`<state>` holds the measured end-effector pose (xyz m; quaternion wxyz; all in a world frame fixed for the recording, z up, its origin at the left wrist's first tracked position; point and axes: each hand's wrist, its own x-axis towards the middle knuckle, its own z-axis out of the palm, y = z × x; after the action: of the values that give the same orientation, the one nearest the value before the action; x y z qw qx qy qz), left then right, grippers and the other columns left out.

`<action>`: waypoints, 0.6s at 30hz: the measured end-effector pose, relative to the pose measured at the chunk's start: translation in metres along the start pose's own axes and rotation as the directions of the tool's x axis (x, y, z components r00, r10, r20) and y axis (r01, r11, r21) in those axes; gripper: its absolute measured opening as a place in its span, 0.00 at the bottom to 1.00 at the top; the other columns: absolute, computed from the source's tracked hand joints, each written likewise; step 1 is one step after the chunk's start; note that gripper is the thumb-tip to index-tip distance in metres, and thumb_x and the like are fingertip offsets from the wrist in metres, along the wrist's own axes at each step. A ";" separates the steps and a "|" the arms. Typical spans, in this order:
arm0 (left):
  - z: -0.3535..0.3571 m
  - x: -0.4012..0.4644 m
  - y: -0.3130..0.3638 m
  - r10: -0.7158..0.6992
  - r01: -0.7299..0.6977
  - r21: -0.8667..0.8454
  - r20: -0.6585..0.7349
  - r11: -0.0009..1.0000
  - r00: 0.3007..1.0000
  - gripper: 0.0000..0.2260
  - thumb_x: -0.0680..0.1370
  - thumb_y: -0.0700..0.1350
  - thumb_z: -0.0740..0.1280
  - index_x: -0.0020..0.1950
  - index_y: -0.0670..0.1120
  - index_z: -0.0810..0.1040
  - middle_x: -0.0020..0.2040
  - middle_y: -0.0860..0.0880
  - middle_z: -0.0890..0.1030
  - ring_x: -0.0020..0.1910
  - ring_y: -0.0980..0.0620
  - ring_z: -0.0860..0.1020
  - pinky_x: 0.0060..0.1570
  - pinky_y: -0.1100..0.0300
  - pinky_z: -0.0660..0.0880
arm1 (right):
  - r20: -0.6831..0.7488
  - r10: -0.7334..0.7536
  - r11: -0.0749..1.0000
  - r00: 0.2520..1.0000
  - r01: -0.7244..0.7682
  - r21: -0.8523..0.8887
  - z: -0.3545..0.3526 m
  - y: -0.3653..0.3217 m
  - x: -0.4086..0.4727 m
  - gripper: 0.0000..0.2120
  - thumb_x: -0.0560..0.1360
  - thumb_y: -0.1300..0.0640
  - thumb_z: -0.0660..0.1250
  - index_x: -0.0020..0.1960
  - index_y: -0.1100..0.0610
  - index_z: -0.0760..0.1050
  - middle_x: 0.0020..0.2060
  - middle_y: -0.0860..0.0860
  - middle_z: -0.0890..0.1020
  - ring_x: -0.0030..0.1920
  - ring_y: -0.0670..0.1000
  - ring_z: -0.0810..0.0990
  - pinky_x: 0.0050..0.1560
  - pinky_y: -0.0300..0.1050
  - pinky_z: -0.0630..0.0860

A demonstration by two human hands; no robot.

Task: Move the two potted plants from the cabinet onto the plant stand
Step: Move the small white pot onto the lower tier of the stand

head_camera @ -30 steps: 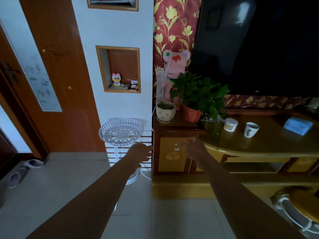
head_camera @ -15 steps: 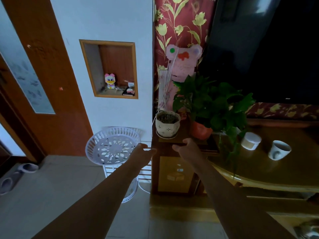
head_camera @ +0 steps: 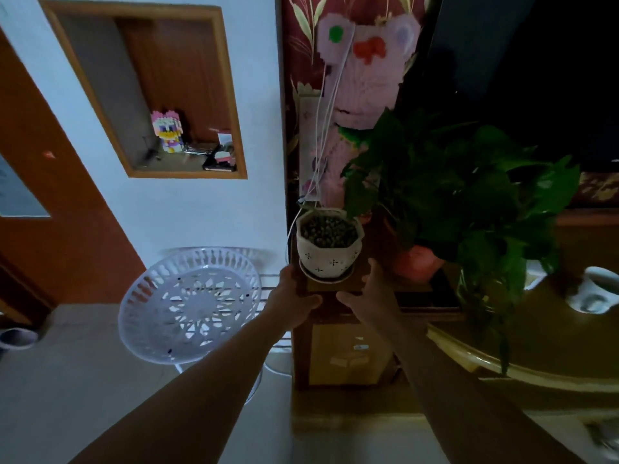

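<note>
The dark wooden cabinet (head_camera: 385, 296) carries a white pot (head_camera: 330, 254) on a saucer near its left edge. At its three o'clock stands a leafy plant in a red pot (head_camera: 417, 262). A white mug (head_camera: 591, 293) sits far right.

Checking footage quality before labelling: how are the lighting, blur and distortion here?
Head view: dim overall, the leafy plant and the television nearly black; white pot and plant stand readable; wide-angle bending tilts the wall niche; the mug is smeared at the edge.

Both forearms and hands (head_camera: 294, 303) are bare, with no sleeves.
</note>
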<state>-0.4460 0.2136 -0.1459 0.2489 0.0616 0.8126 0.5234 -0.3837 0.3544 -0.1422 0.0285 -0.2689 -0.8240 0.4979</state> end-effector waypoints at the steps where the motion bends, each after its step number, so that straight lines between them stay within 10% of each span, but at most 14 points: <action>1: 0.001 0.011 -0.004 0.021 -0.021 0.046 -0.006 0.999 1.000 0.38 0.71 0.39 0.72 0.75 0.47 0.54 0.68 0.43 0.72 0.62 0.40 0.76 0.59 0.42 0.75 | -0.005 -0.019 1.000 1.000 0.019 -0.007 0.003 0.004 0.008 0.46 0.72 0.57 0.71 0.77 0.53 0.42 0.76 0.55 0.59 0.73 0.57 0.62 0.69 0.50 0.66; 8: 0.009 0.084 -0.032 0.227 -0.213 0.254 -0.024 0.943 0.974 0.45 0.69 0.41 0.74 0.76 0.48 0.47 0.73 0.46 0.67 0.69 0.43 0.70 0.60 0.54 0.69 | -0.014 -0.214 0.977 0.977 0.213 -0.010 0.023 0.042 0.074 0.57 0.64 0.61 0.77 0.77 0.52 0.38 0.77 0.51 0.55 0.75 0.54 0.58 0.71 0.46 0.61; 15: 0.023 0.124 -0.059 0.407 -0.397 0.118 -0.081 0.910 0.910 0.53 0.56 0.60 0.75 0.74 0.58 0.48 0.69 0.49 0.73 0.67 0.49 0.73 0.62 0.47 0.75 | -0.087 -0.441 0.895 0.893 0.445 0.022 0.039 0.073 0.115 0.64 0.57 0.59 0.81 0.76 0.52 0.38 0.76 0.51 0.56 0.74 0.47 0.58 0.70 0.43 0.64; 18: 0.023 0.135 -0.065 0.437 -0.430 0.083 -0.096 0.899 0.895 0.52 0.58 0.55 0.78 0.75 0.55 0.50 0.69 0.48 0.73 0.66 0.50 0.73 0.56 0.63 0.76 | -0.085 -0.516 0.853 0.853 0.520 0.042 0.040 0.082 0.125 0.66 0.57 0.60 0.81 0.75 0.52 0.34 0.77 0.50 0.52 0.75 0.46 0.54 0.70 0.41 0.61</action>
<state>-0.5424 0.2528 -0.2564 0.0781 0.2190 0.8063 0.5439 -0.4691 0.4111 -0.2583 0.1990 -0.0534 -0.8482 0.4879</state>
